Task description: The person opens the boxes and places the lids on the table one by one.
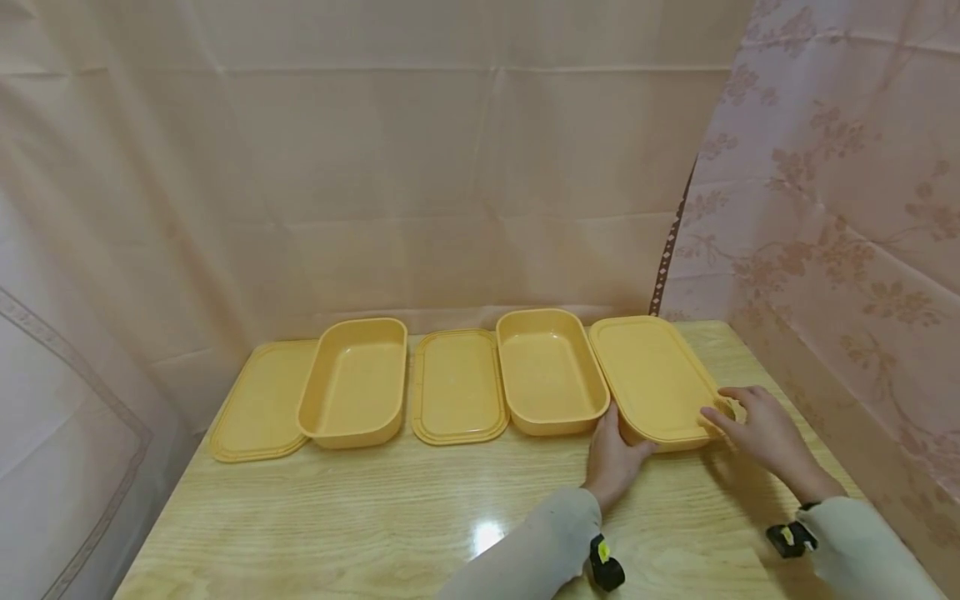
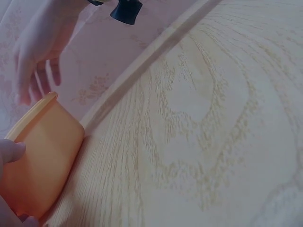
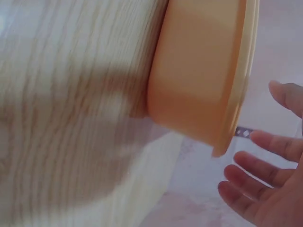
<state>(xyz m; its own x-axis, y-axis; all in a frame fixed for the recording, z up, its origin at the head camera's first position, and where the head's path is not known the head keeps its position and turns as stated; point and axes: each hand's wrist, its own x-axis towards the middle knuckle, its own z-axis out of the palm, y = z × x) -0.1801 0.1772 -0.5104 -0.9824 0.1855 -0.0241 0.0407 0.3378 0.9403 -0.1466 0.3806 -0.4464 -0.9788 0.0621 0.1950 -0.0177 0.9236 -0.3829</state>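
Note:
A yellow plastic food container with its lid on stands at the right end of the row. My left hand holds its near left corner, fingers along the left side and thumb against the front wall. Beside the near right corner is my right hand, fingers spread and fairly straight, close by the lid's edge. In the right wrist view those fingers stand apart from the rim. To the left of the lidded container sits an uncovered yellow container, its rim near my left fingers.
Further left on the wooden table lie a flat yellow lid, another uncovered container and a second lid partly behind that container. A beige cloth hangs at the back, a pink floral cloth on the right.

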